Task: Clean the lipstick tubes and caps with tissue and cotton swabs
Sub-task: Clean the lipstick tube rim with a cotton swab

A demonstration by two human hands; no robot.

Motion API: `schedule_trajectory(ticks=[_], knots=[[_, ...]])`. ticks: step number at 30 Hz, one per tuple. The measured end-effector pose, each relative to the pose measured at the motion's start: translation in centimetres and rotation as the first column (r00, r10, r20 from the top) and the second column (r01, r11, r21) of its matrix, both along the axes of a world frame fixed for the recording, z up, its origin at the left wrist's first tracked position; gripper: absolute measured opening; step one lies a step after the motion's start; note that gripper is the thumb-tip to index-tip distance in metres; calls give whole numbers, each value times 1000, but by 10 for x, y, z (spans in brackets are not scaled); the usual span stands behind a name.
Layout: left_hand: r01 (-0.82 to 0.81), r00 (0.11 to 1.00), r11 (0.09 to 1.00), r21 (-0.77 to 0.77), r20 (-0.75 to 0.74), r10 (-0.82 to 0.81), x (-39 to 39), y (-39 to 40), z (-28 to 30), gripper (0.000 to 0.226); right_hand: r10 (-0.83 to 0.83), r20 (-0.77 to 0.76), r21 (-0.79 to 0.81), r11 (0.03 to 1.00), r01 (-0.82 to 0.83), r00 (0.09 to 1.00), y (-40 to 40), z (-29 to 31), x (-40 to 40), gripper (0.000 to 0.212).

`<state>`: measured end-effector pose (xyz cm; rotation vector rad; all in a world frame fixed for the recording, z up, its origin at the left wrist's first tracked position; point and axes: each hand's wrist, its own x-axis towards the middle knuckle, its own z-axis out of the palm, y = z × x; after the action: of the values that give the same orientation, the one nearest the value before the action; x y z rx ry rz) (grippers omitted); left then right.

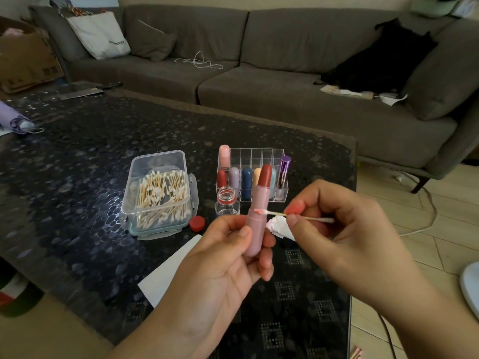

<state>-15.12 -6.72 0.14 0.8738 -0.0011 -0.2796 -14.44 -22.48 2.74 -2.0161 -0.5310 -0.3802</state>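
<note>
Two bare hands work over a dark glass coffee table (77,203), at about 6 o'clock in the head view. A left hand (228,257) wraps its fingers and thumb round the pink base of an uncapped lipstick tube (255,224), held nearly upright with its red bullet at 12 o'clock. At 3 o'clock from the tube, a right hand (337,229) pinches a cotton swab (293,215) between thumb and forefinger; the swab's pink-stained tip touches the tube at the collar of the base. A crumpled tissue (281,228) sits tucked in the same right hand, just below the swab. At 12 o'clock behind the tube stands a clear organizer (261,154) holding capped lipsticks in several compartments. A small open bottle (227,202) stands at 10 o'clock, its red bottle cap (197,223) lying just beside it. At 9 o'clock, a clear box of swabs (158,195) sits open.
</note>
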Motion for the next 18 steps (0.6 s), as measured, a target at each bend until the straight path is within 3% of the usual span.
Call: schedule_trajectory(ticks=[6, 10, 18], knots=[[-16, 999, 999, 52, 39, 14, -2, -1, 3, 14, -78, 55, 40, 996, 76, 995, 0, 1, 0, 5], [-39, 998, 996, 82, 55, 35, -2, -1, 2, 15, -29, 33, 1, 1000, 29, 999, 2, 0, 0, 8], [-77, 992, 987, 143, 112, 61, -3, -2, 2, 29, -108, 64, 52, 993, 105, 992, 0, 4, 0, 6]])
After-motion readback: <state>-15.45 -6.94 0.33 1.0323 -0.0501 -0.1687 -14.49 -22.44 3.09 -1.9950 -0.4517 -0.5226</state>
